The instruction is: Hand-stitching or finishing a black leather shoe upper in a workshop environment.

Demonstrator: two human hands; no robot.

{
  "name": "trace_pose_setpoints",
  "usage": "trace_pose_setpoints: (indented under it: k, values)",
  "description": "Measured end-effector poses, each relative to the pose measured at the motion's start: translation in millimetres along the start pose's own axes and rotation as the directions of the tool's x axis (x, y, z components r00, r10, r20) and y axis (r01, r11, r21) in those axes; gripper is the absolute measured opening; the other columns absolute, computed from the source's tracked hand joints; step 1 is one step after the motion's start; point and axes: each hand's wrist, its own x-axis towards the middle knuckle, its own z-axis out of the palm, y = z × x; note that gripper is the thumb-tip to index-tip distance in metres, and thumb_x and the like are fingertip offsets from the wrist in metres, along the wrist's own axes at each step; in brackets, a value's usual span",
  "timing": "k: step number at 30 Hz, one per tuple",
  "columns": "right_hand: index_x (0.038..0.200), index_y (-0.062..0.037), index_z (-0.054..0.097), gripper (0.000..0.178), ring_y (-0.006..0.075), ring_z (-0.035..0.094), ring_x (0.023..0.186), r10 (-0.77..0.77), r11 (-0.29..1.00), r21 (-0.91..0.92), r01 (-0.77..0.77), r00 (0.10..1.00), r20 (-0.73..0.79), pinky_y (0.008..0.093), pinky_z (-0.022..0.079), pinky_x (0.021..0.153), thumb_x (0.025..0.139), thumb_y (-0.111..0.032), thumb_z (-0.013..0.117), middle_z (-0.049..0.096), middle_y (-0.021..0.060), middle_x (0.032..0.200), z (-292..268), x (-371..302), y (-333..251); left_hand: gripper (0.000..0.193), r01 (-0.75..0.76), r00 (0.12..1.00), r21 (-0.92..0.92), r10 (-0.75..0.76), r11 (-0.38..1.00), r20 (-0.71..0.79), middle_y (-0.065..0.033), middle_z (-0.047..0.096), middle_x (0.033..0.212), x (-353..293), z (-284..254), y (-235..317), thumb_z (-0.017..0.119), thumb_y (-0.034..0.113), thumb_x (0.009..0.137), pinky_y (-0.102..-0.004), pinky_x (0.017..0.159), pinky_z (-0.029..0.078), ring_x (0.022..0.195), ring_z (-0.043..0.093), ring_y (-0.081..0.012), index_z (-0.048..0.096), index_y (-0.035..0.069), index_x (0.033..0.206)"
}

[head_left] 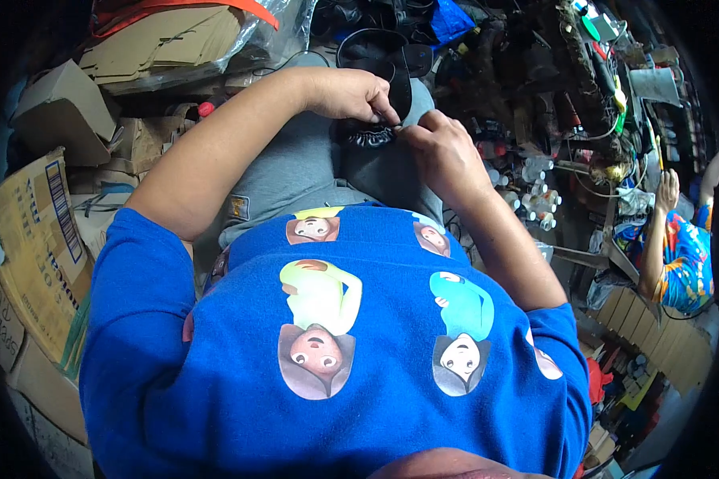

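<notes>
Over my lap lies a black, shiny, leather-like piece with a gathered, ruffled part (370,137) and a smooth curved part (398,89); its exact kind I cannot make out. My left hand (351,94) comes over it from the left, fingers bent and closed on its edge. From the right, my right hand (446,152) pinches the same edge, its fingertips close to those of the left. Anything small between the fingertips is hidden. The piece rests against my grey trousers (284,164).
Cardboard boxes (64,112) and flattened cardboard (160,48) in clear plastic crowd the left. Several small bottles (535,195) stand right of my right forearm. Tools and clutter (607,72) fill the far right, where another person's hand (668,190) and colourful sleeve (687,259) show.
</notes>
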Motion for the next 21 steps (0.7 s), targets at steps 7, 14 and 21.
trace_pose_setpoints:
  k: [7, 14, 21]
  values:
    - [0.085, -0.0056, 0.066, 0.011, 0.0350, 0.063, 0.084, 0.151, 0.988, 0.009, -0.157, 0.964, 0.221, 0.0417, 0.050, 0.075, 0.079, -0.008, 0.057, 0.061, 0.0170, 0.089, 8.3, 21.7, -2.2, 0.026, -0.062, 0.952, 0.139, 0.101, 0.988, -0.288, -0.0104, 0.061, 0.091, 10.6, 11.2, -9.4, 0.071, 0.004, 0.068, -0.0350, 0.080, 0.049, 0.089, 0.061, -0.0263, 0.068, 0.008, 0.094]
    - [0.095, -0.0060, 0.069, 0.019, 0.0185, 0.060, 0.074, 0.406, 0.516, 0.587, -0.623, 0.782, 0.473, 0.0325, 0.048, 0.073, 0.087, -0.023, 0.064, 0.065, 0.0046, 0.083, -6.7, -4.7, 41.8, 0.035, 0.157, 0.570, 0.250, 0.119, 0.955, -0.813, -0.0122, 0.061, 0.091, -31.4, 46.1, 10.6, 0.071, 0.016, 0.075, -0.0391, 0.084, 0.048, 0.098, 0.060, -0.0324, 0.060, 0.005, 0.107]
    - [0.107, -0.0062, 0.065, 0.029, 0.0127, 0.057, 0.080, 0.326, 0.095, 0.985, -0.143, 0.940, 0.105, 0.0320, 0.046, 0.090, 0.090, -0.029, 0.060, 0.064, 0.0026, 0.090, -71.3, -88.8, 110.1, 0.022, 0.404, 0.577, 0.095, -0.172, 0.910, -0.798, -0.0129, 0.065, 0.097, -114.5, 8.7, -21.6, 0.055, 0.017, 0.090, -0.0366, 0.084, 0.048, 0.094, 0.062, -0.0244, 0.063, 0.004, 0.106]
